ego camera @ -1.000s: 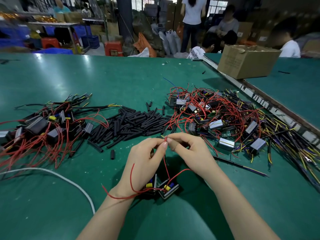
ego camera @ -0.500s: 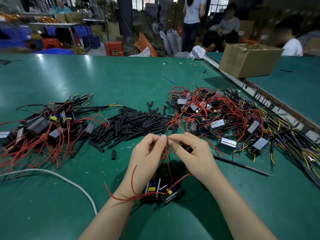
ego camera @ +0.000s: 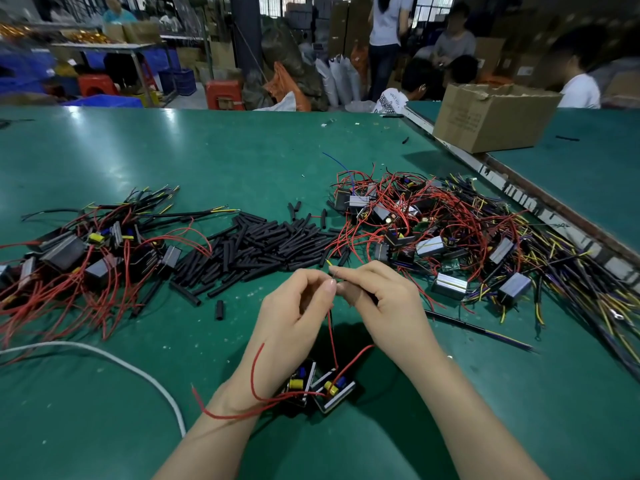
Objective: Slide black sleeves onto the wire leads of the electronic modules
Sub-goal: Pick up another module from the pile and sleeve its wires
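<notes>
Black sleeves [ego camera: 263, 242], red wire leads [ego camera: 333, 336], green table [ego camera: 207, 161], brown box [ego camera: 488, 116].

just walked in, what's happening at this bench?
A person is sleeving module leads by hand. The left hand and right hand meet over the green table, both pinching a red lead that rises from two modules lying below the wrists. Loose black sleeves lie piled ahead, with module heaps on both sides.

Two modules [ego camera: 322, 386] lie side by side near the bench's front edge, red leads [ego camera: 333, 336] rising from them. Loose black sleeves [ego camera: 263, 247] are heaped mid-bench between two tangled module piles.
</notes>
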